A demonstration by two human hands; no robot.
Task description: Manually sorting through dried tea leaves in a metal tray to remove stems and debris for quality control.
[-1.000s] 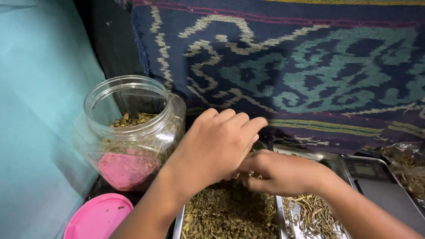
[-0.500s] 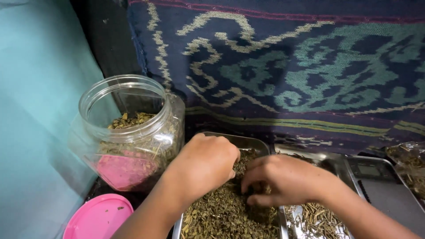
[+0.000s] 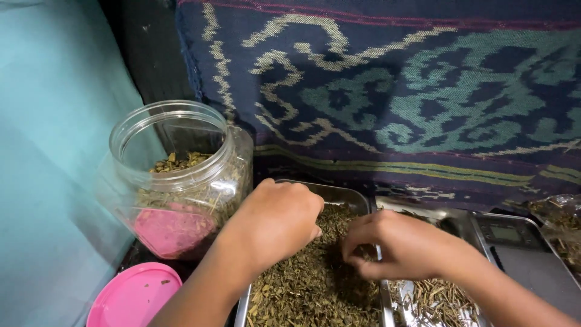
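Observation:
A metal tray (image 3: 339, 192) holds a heap of dried green-brown herb bits (image 3: 308, 287). My left hand (image 3: 275, 221) rests knuckles-up on the heap at the tray's far left, fingers curled down into the herb. My right hand (image 3: 396, 245) is at the tray's right rim, fingertips pinched together in the herb; whether it holds a piece is hidden. An open clear plastic jar (image 3: 178, 175) with herb inside and a pink label stands left of the tray. Its pink lid (image 3: 134, 297) lies flat in front of it.
A second tray lined with foil (image 3: 423, 300) holds thin dried stems right of the first. A grey digital scale (image 3: 520, 251) sits at the right, a clear bag of herb (image 3: 560, 218) beyond it. A patterned dark blue cloth (image 3: 387, 91) hangs behind; a teal wall (image 3: 54, 151) is at left.
Both hands have dropped from above the tray's far edge down into the herb heap and moved slightly apart, the left curling over the herb, the right pinching near the rim.

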